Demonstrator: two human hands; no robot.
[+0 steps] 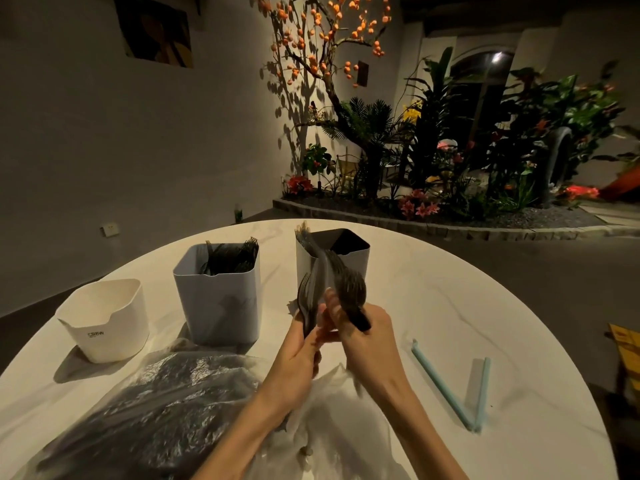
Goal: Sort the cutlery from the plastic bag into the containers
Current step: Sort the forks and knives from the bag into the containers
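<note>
While both hands grip black forks above tabletop centre, left hand [298, 355] holds bundle [306, 303], right hand [367, 336] pinches few [349, 289], likely sorting; plastic bag [156, 410] near front-left edge, containers [218, 292] behind.

A round white table [433, 306] with faint grey veining carried everything. Along its far side stood three containers: a low white tub [107, 320] at the left, a taller pale blue bin [218, 299] holding dark cutlery beside it, and a pale bin with a dark inside [349, 251] farther right. A clear plastic bag [149, 410] of dark cutlery lay crumpled at the near left. A pale blue clip [450, 389], opened into a V, lay at the right.
</note>
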